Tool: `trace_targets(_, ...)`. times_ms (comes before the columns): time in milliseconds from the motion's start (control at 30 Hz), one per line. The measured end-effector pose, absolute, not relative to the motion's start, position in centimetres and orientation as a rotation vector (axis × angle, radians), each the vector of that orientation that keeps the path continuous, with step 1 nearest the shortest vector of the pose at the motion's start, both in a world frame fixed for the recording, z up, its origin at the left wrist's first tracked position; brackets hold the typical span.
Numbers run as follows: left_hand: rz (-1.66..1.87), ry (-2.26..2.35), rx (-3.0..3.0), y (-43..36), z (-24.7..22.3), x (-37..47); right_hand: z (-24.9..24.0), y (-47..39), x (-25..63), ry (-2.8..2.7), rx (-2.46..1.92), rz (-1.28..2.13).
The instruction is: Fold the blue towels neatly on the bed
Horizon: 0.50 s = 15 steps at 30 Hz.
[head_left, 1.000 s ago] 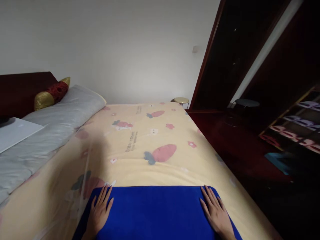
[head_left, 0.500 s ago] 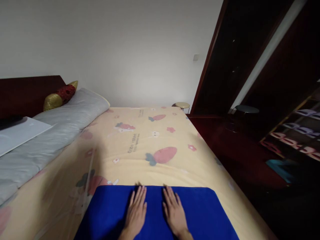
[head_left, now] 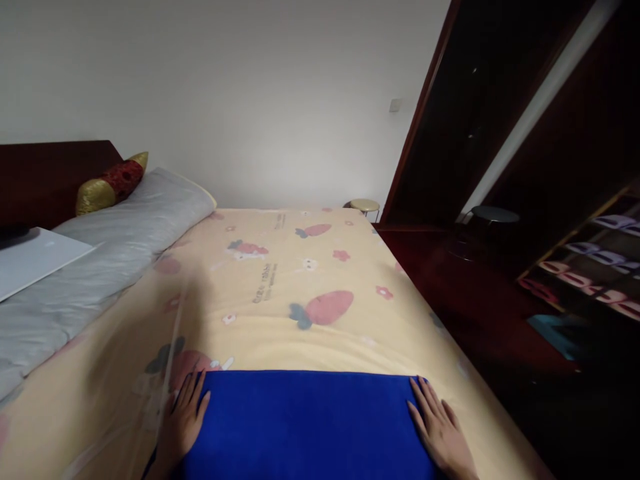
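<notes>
In the head view, a blue cloth (head_left: 310,427) lies spread flat on a bed with a cream carrot-print sheet (head_left: 320,347), its far edge running nearly straight across; the left hand (head_left: 183,420) rests palm down at the cloth's far left corner, fingers extended and slightly spread, gripping nothing; the right hand (head_left: 441,433) lies likewise at the far right corner, open, its fingers reaching to the cloth's edge; the cloth's near part runs out of view.

Beyond the cloth, the sheet shows a large pink carrot (head_left: 329,308) and some lettering; to the cloth's left, well apart, a grey quilt (head_left: 100,280) runs along the bed, with a flat white panel (head_left: 45,257) on it and a red-and-gold bolster (head_left: 120,181) beside a dark headboard (head_left: 50,180); far beyond the cloth, a round cream-topped stool (head_left: 365,204) stands near a white wall (head_left: 250,100); to the cloth's right, past the bed, are a dark stool (head_left: 495,214), a rack holding slippers (head_left: 607,259) and a turquoise object (head_left: 557,333), too dim to identify.
</notes>
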<state>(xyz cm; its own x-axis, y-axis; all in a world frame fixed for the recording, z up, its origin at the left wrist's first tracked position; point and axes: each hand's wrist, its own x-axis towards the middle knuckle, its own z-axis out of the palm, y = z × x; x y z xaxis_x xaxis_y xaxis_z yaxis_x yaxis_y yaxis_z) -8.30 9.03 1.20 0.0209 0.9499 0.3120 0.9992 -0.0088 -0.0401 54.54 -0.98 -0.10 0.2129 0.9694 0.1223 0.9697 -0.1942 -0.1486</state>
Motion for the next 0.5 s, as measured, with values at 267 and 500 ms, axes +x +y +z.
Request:
trace_targets(267,-0.271,-2.064,-2.088,8.3,3.7,-4.8,0.9,-0.1,50.6,-1.718,-2.347,-0.175)
trace_targets(500,-0.446,-1.682,-2.540,2.2,3.5,11.8,1.4,-1.6,31.3,-2.091,-1.736,0.007)
